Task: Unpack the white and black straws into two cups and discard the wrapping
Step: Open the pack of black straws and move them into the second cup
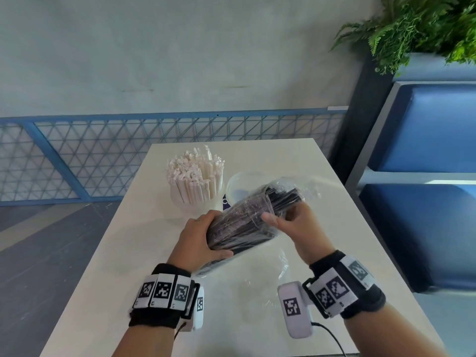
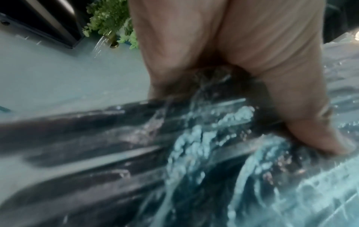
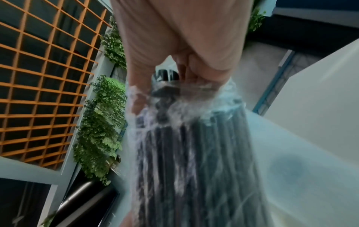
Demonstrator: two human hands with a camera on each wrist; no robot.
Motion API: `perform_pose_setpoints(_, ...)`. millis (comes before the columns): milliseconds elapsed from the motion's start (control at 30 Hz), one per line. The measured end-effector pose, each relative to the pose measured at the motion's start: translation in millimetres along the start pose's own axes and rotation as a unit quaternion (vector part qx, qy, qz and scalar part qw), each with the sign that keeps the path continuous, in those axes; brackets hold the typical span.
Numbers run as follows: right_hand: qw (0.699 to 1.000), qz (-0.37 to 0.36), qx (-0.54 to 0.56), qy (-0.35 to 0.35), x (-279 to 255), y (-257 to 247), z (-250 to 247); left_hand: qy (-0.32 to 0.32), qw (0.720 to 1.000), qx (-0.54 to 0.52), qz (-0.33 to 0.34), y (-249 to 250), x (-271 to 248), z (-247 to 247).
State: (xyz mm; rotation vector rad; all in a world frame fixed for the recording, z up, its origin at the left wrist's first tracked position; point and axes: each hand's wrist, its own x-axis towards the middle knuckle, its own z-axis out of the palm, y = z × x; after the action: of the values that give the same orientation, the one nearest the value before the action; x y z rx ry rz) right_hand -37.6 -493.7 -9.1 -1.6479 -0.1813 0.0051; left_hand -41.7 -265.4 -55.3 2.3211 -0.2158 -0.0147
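Here the left hand (image 1: 198,240) grips the wrapped black straws (image 1: 247,222), their long axis slanting toward the empty cup (image 1: 240,188); the right hand (image 1: 296,225) clasps their far end.

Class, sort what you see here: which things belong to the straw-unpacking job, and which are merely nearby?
Belongs to the job:
- clear plastic pack of black straws, gripped by left hand and right hand
- white cup of white paper-wrapped straws
- empty clear cup
- loose clear plastic wrapping

Merely nearby:
- green fern plant
- blue padded bench
- blue mesh railing

Head view bright, even daylight, edges warped; both wrist views motion-blurred.
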Motion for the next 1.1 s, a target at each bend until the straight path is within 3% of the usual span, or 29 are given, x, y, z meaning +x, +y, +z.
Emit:
perform_pose_setpoints(200, 0.996, 0.016, 0.078, 0.030, 7, -10, 32, -0.020, 0.999, 0.028, 0.009, -1, -6, -3)
perform_pose_setpoints(567, 0.965, 0.032, 0.187, 0.182, 34, -32, 46, -0.034, 0.999, -0.018, -0.013, -9, -7, -24)
perform_pose_setpoints(667, 0.948, 0.030, 0.272, 0.162, 40, -37, 41, -0.040, 0.999, -0.026, -0.022, -22, -7, -25)
perform_pose_setpoints(833, 0.964, 0.029, 0.248, 0.087, 30, -29, 59, -0.049, 0.998, -0.026, 0.008, -26, -5, -35)
perform_pose_setpoints(1000, 0.956, 0.063, 0.255, 0.129, 30, -27, 71, -0.075, 0.995, -0.048, 0.051, -11, -7, -40)
perform_pose_setpoints(1100, 0.951, 0.086, 0.263, 0.137, 31, -25, 76, -0.058, 0.993, -0.095, 0.038, 1, -9, -32)
